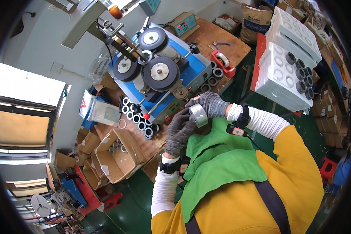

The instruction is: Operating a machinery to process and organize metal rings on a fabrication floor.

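Gloved in grey knit, my left hand (178,132) and my right hand (211,104) meet in front of my green apron. Between them they grip a thick silvery-white ring (199,116), tilted, with fingers closed around its edge from both sides. Just beyond stands a blue bench machine (197,74) with black rubber-rimmed wheels (160,74). A grey ring (145,57) sits among those wheels, under a metal arm. Several pale rings (137,119) stand in rows left of the machine. Dark rings (212,80) line its right side.
An open cardboard box (121,160) with a few rings is at the left. White foam trays (280,78), one holding several black rings (301,74), stand at the right. A red tape dispenser (229,71) and blue-handled pliers (221,43) lie on the wooden bench (208,33).
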{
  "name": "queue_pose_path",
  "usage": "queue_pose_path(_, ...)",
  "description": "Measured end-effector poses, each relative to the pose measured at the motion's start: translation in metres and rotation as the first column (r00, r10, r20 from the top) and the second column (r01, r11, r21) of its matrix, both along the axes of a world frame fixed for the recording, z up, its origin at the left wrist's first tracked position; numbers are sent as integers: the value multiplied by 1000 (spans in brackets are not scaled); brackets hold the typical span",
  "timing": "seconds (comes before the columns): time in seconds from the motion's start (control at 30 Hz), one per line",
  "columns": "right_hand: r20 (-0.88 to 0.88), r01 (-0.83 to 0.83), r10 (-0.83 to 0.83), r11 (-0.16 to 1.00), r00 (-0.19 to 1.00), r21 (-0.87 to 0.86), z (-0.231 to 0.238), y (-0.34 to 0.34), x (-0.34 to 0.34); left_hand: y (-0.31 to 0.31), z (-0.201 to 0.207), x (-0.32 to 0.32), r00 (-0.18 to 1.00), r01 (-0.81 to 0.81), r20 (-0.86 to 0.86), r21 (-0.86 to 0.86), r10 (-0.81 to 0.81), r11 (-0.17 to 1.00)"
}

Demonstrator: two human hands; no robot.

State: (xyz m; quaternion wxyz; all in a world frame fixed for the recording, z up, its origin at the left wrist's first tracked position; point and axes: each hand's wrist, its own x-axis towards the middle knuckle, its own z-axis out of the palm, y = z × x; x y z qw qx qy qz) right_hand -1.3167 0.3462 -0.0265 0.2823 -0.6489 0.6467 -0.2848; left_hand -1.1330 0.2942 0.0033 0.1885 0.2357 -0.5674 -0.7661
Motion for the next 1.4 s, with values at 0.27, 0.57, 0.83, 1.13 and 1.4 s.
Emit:
queue_pose_path(0.27, -418, 215, -151, 970, 896, 110, 7, 5, 0, -15, -23, 5, 997, 41, 79, -379, -12, 925)
queue_pose_path(0.57, -370, 393, -312, 905, 875, 166, 1, 9, -12, 16, -9, -26, 989, 27, 123, -681, 77, 732)
queue_pose_path(0.83, -114, 369, -357, 923, 927, 107, -35, 16, -23, 1, -49, -28, 997, 10, 77, -390, 22, 921)
queue_pose_path(1.13, 494, 15, -201, 935, 846, 355, -68, 30, -101, -1, -44, -34, 891, -116, 408, -220, 199, 969)
queue_pose_path(1.4, -257, 814, -779, 503, 573, 291, -221, 40, -264, 18, -72, 18, 745, -217, 587, -237, 317, 947)
